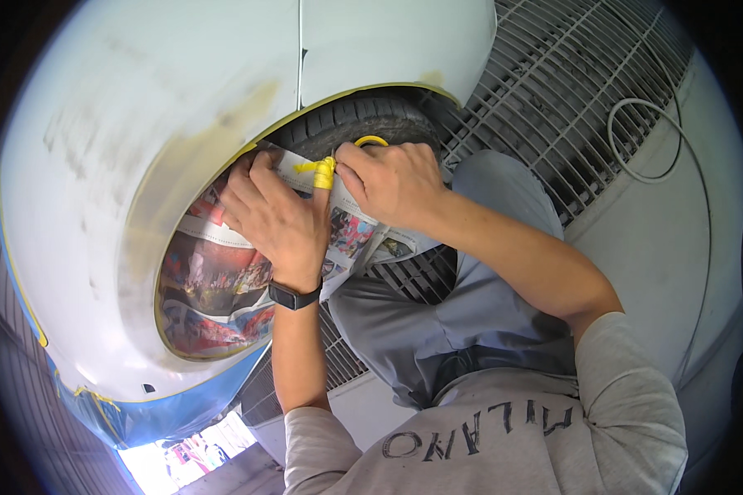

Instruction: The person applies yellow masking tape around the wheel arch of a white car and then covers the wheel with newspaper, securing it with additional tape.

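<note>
My left hand [276, 219] lies on a sheet of newspaper [223, 268] inside the wheel arch, its fingers spread near the yellow-taped arch edge. Yellow masking tape [324, 175] is wrapped around the thumb, with a loose end sticking out. Just right of that thumb, my right hand [400, 183] is closed, its thumb and forefinger beside the wrapped tape. Part of a yellow tape roll [372, 140] shows behind its fingers, most of it hidden. Above both hands is a black tire [347, 120], partly covered by the newspaper.
The pale car body [165, 99] with sanded patches curves over the arch. Blue plastic sheeting [173, 408] is taped along its lower edge. Floor grating [545, 74] runs under the car, and a thin hose [615, 132] loops at the right. My bent legs [470, 305] are close by.
</note>
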A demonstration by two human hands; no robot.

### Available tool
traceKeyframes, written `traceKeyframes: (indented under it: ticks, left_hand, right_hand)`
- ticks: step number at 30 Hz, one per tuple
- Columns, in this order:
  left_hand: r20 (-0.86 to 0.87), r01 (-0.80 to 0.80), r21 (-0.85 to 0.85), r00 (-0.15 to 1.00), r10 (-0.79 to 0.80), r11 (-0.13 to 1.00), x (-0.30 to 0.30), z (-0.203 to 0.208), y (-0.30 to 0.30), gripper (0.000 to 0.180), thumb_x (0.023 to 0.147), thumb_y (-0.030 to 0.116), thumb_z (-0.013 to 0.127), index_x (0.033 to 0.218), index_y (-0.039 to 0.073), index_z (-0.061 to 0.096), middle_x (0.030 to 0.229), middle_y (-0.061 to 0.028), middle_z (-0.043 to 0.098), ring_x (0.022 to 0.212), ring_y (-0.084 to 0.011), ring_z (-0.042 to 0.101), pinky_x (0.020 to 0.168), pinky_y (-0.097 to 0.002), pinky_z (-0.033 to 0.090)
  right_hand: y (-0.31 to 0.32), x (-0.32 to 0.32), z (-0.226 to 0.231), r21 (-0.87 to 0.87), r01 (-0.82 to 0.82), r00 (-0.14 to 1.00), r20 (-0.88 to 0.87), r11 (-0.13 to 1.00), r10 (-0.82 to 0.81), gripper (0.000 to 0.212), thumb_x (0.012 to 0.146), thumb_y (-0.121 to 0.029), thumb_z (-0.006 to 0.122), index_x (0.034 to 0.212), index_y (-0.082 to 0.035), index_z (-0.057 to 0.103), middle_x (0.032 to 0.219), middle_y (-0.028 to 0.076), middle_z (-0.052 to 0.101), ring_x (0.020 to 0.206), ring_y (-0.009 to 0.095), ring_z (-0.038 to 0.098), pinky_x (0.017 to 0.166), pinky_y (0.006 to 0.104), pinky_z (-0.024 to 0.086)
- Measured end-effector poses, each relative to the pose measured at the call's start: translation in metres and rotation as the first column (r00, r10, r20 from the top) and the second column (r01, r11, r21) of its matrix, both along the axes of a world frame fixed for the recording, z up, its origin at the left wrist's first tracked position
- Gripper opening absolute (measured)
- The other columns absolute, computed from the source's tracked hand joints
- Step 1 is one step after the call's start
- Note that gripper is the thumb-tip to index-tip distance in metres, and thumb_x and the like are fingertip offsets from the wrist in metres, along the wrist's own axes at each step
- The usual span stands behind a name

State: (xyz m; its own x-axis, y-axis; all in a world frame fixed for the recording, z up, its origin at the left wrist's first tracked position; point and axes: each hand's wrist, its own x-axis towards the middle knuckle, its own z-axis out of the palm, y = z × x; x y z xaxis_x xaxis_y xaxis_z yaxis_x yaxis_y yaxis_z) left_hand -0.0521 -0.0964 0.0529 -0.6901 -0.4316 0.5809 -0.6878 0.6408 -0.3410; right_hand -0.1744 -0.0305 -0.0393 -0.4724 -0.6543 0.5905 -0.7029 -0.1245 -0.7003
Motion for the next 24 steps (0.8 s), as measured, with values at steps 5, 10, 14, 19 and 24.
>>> traceKeyframes:
  ticks: [5,10,14,19,24]
  left_hand:
    - [-0.026,-0.001,0.015,1.000,0.001,1.000,-0.009,0.000,0.003,0.066,0.073,0.036,0.089,0.124,0.008,0.060,0.128,-0.0167,0.055,0.117,-0.0390,0.050,0.098,-0.0524,0.037]
    - [-0.018,0.079,0.056,0.997,-0.078,0.995,-0.004,0.005,0.006,0.060,0.077,0.029,0.086,0.127,0.007,0.060,0.127,-0.0175,0.055,0.114,-0.0397,0.051,0.095,-0.0517,0.038]
    - [-0.101,0.208,0.053,0.974,-0.202,0.977,0.004,0.007,-0.005,0.047,0.087,0.013,0.077,0.131,0.004,0.060,0.125,-0.0205,0.056,0.113,-0.0412,0.055,0.096,-0.0515,0.041]
    - [-0.145,0.560,0.115,0.826,-0.544,0.820,0.034,-0.039,0.016,0.032,0.085,0.009,0.073,0.115,0.003,0.066,0.100,-0.0122,0.066,0.094,-0.0345,0.062,0.082,-0.0439,0.046]
    - [0.271,0.013,0.875,0.815,-0.512,0.484,0.089,-0.195,0.061,0.059,0.078,0.014,0.074,0.133,-0.003,0.058,0.124,-0.0221,0.064,0.116,-0.0388,0.063,0.104,-0.0470,0.050]
  right_hand:
    - [0.020,-0.008,0.001,-0.253,-0.164,0.986,-0.072,0.953,0.150,0.010,0.093,-0.018,0.069,0.100,-0.012,0.067,0.076,0.009,0.071,0.060,0.032,0.068,0.055,0.0436,0.052]
    - [0.022,-0.012,-0.018,-0.291,-0.032,0.990,0.120,0.956,0.070,0.017,0.093,-0.013,0.069,0.109,-0.009,0.067,0.089,0.009,0.074,0.073,0.033,0.070,0.066,0.0427,0.052]
    - [0.018,-0.019,-0.036,-0.181,-0.090,0.978,0.171,0.979,0.121,0.026,0.095,-0.013,0.068,0.120,-0.008,0.061,0.103,0.009,0.075,0.092,0.033,0.070,0.085,0.0436,0.051]
    - [0.027,-0.038,-0.048,-0.188,0.076,0.956,0.293,0.979,-0.018,0.021,0.097,-0.015,0.065,0.117,-0.010,0.061,0.099,0.010,0.073,0.088,0.033,0.069,0.084,0.0449,0.049]
    - [0.043,-0.044,-0.050,-0.113,0.044,0.941,0.339,0.993,-0.004,0.023,0.099,-0.018,0.064,0.121,-0.011,0.059,0.097,0.010,0.072,0.089,0.032,0.069,0.088,0.0449,0.046]
